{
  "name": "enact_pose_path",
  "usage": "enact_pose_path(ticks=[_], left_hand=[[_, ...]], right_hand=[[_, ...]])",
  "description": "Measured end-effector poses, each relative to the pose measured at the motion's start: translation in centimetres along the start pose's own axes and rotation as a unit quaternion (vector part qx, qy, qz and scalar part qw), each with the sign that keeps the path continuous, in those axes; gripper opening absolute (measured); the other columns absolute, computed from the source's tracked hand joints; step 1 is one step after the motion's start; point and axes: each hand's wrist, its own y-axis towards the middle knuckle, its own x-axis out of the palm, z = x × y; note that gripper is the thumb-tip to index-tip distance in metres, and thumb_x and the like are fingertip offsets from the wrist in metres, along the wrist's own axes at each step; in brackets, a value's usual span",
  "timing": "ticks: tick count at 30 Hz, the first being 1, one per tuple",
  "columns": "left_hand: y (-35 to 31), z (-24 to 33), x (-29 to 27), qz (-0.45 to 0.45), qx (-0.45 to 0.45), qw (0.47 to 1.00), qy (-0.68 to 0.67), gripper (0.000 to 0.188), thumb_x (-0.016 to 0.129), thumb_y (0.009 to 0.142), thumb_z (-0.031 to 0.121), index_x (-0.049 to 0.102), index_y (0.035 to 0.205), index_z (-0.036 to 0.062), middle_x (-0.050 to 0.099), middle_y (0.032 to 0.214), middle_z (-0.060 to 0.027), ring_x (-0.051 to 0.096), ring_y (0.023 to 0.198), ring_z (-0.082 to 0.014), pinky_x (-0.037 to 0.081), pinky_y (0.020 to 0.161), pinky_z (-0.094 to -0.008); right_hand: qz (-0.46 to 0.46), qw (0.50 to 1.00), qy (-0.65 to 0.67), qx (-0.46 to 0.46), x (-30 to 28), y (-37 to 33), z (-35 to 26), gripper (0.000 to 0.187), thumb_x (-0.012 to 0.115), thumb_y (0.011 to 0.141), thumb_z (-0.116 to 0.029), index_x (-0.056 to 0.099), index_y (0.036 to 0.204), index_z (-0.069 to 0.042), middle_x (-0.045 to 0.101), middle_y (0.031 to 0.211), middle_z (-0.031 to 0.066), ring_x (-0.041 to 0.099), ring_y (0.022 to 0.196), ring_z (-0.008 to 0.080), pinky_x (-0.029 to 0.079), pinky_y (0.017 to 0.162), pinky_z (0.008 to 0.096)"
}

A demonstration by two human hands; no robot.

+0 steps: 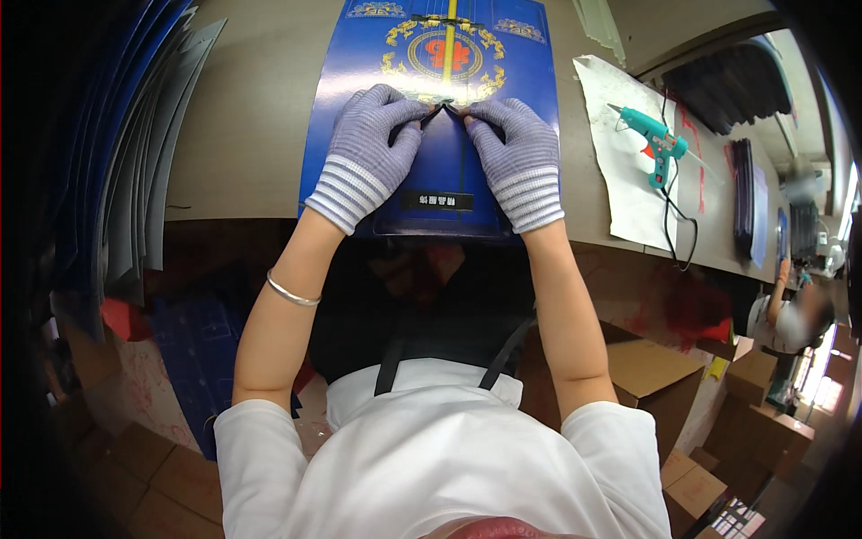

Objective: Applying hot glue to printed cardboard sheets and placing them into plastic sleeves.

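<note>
Pinching black ribbon with both gloved hands, blue printed panel beneath them

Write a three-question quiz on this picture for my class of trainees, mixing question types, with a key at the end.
1. Multiple choice: on the wearer's view, where is the teal hot glue gun relative to the blue printed panel?
A. To its left
B. To its right
C. On top of it

2. True or false: a silver bangle circles the left forearm.

3. Fill in the colour: the gloved left hand and gloved right hand pinch a thin ____ ribbon above the panel.

Key: 1. B; 2. True; 3. black.
</note>
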Motion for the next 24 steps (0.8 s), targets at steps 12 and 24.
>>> enact_pose_path(ticks=[12, 24], left_hand=[[-7.8, -1.4, -8.5, 0.08, -0.188, 0.956, -0.21, 0.019, 0.05, 0.091, 0.007, 0.06, 0.099, -0.0062, 0.059, 0.095, -0.0096, 0.057, 0.086, -0.0157, 0.045, 0.078, -0.026], [-16.4, -1.1, -9.8, 0.065, -0.309, 0.927, -0.201, 0.03, 0.05, 0.093, 0.026, 0.06, 0.105, 0.0009, 0.064, 0.083, -0.0049, 0.058, 0.069, -0.0075, 0.041, 0.058, -0.018]], right_hand=[[0.23, 0.971, -0.001, 0.069, -12.8, -6.6, 7.1, 0.012, 0.063, 0.077, -0.012, 0.065, 0.085, -0.004, 0.064, 0.08, 0.0111, 0.061, 0.069, 0.0232, 0.048, 0.066, 0.0322], [0.169, 0.969, -0.151, 0.103, -15.2, -6.0, 19.9, 0.034, 0.068, 0.072, -0.025, 0.062, 0.096, -0.003, 0.063, 0.089, 0.0143, 0.059, 0.083, 0.0304, 0.047, 0.076, 0.0373]])
